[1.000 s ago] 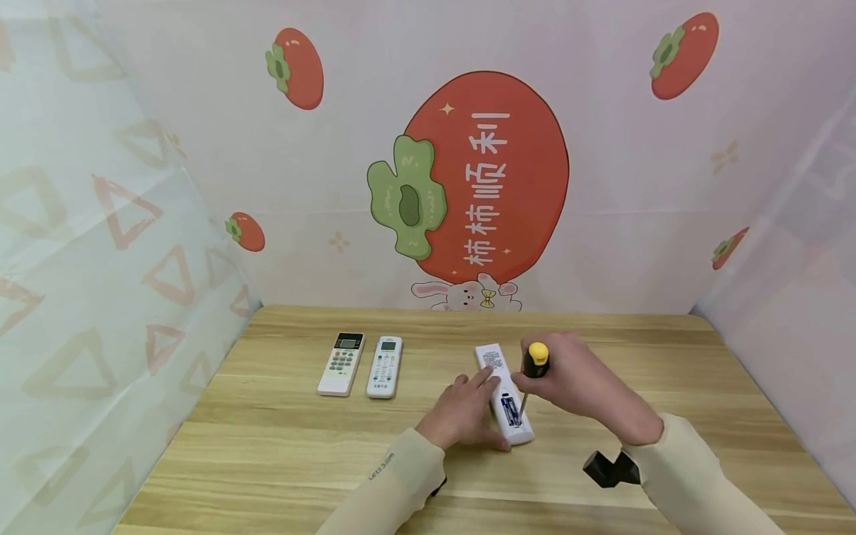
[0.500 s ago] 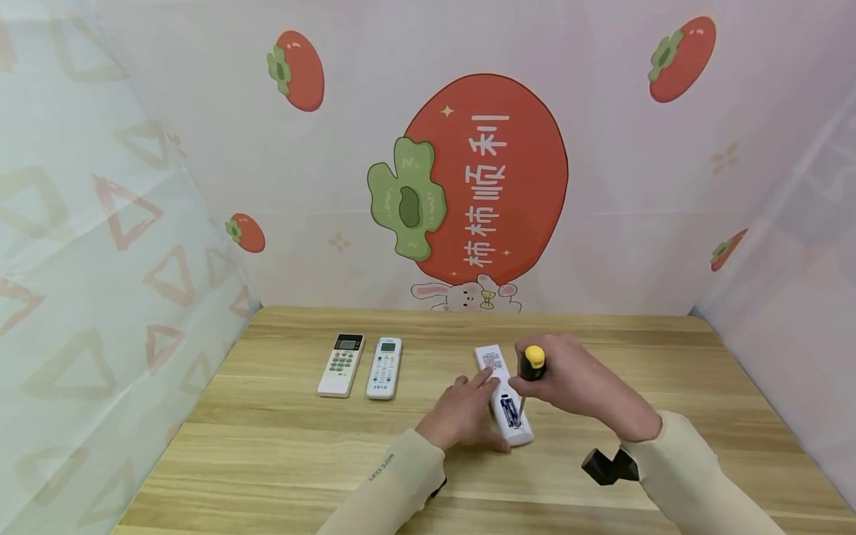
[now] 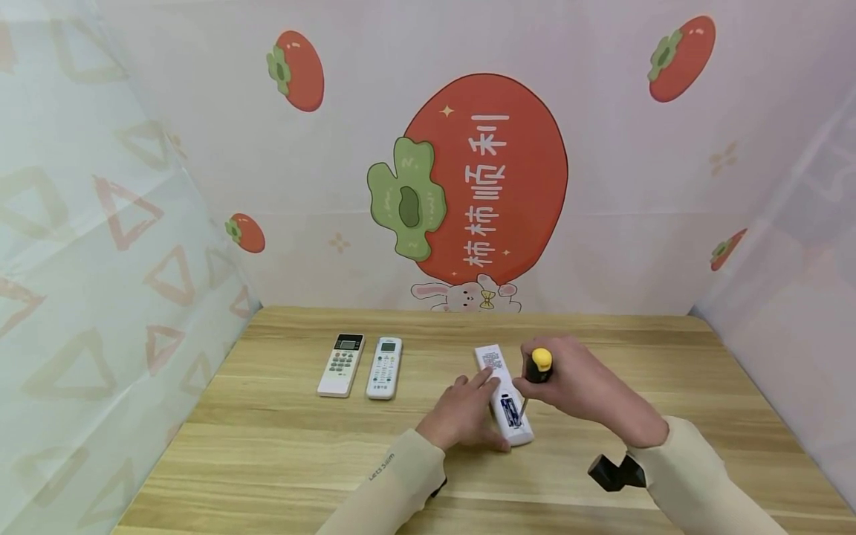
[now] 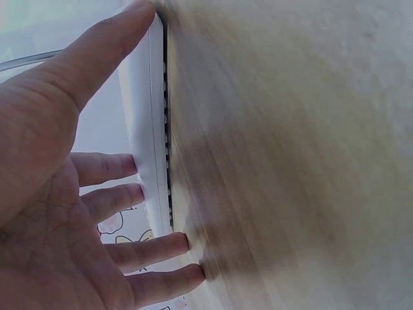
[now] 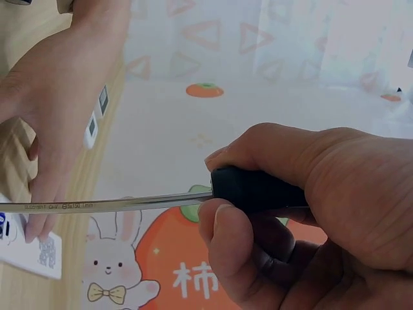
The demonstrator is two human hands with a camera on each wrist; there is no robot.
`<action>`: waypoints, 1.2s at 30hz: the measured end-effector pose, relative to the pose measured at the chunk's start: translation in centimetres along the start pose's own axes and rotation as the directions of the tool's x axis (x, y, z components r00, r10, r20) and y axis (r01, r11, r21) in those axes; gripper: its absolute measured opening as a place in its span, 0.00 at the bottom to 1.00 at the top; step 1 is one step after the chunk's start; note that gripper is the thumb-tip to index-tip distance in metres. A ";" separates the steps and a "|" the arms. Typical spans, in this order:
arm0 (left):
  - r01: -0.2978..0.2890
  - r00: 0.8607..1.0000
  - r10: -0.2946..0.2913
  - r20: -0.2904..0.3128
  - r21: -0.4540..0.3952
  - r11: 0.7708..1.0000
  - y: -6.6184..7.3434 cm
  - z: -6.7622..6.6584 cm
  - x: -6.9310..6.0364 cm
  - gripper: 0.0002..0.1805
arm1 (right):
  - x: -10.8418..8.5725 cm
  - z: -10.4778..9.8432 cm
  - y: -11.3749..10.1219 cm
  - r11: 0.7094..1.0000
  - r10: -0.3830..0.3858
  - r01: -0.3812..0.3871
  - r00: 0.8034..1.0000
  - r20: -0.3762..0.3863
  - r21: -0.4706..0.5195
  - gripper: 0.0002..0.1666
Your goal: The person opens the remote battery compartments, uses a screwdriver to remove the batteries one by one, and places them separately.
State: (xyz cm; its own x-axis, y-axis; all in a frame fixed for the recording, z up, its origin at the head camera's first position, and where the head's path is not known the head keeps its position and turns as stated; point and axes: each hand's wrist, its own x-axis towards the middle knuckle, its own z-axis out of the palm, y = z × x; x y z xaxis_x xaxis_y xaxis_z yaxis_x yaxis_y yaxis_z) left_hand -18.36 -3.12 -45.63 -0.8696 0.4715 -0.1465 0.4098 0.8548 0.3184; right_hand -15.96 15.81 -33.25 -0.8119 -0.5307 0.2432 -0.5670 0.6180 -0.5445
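Observation:
A white remote control point(image 3: 506, 389) lies face down on the table, its battery compartment point(image 3: 511, 411) uncovered and batteries showing inside. My left hand point(image 3: 460, 413) steadies it, fairly straight fingers at its left side and the thumb by its near end. In the left wrist view, two fingertips touch the remote's white edge point(image 4: 148, 129) and two reach the tabletop. My right hand point(image 3: 571, 379) grips the black handle of a screwdriver point(image 3: 540, 362) with a yellow end. The shaft point(image 5: 129, 203) runs down to the compartment's right edge; exactly what the tip touches is too small to tell.
Two more remotes lie face up to the left: one with a black top point(image 3: 342, 364), one all white point(image 3: 384, 368). A black device point(image 3: 615, 472) sits at the right wrist. Behind the wooden table point(image 3: 267, 446) hangs a patterned backdrop point(image 3: 348, 186).
The screwdriver's handle leaned slightly left, then came back right with my right hand and wrist. Its tip stays near the compartment edge. My left hand and the remotes have not moved.

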 end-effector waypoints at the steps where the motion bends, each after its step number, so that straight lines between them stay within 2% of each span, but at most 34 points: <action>1: 0.001 1.000 -0.001 0.002 -0.004 1.000 0.0 0.0 0.0 0.58 | -0.1 0.0 0.0 1.000 0.001 -0.001 1.000 -0.001 0.000 0.20; 7: 0.004 1.000 -0.004 0.016 -0.005 1.000 0.1 -0.1 0.0 0.58 | -0.7 0.1 0.2 0.999 -0.032 0.032 0.999 -0.024 -0.011 0.21; 15: 0.002 1.000 -0.002 0.014 0.006 1.000 0.0 0.1 0.0 0.58 | -1.7 0.4 0.8 0.995 -0.091 0.093 0.993 -0.080 0.029 0.22; 20: -0.004 1.000 0.004 0.007 0.019 1.000 0.0 0.1 0.0 0.58 | -2.1 0.2 1.6 0.994 -0.080 0.087 0.991 -0.105 0.066 0.21; 28: -0.013 1.000 0.014 -0.003 0.028 1.000 0.0 0.2 0.0 0.59 | -2.6 -0.3 2.7 0.983 -0.019 0.038 0.994 -0.112 0.178 0.16; 36: -0.012 1.000 0.012 0.001 0.041 0.999 0.1 0.1 0.0 0.60 | -3.4 -0.5 3.8 0.970 -0.047 0.078 0.989 -0.138 0.231 0.16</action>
State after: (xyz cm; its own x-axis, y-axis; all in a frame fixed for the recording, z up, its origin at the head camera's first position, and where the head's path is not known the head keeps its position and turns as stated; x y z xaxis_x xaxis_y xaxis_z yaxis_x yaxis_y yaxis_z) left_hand -18.31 -3.02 -45.72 -0.8647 0.4815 -0.1434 0.4307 0.8574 0.2816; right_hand -15.47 20.27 -35.73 -0.7957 -0.4743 0.3766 -0.5814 0.4240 -0.6944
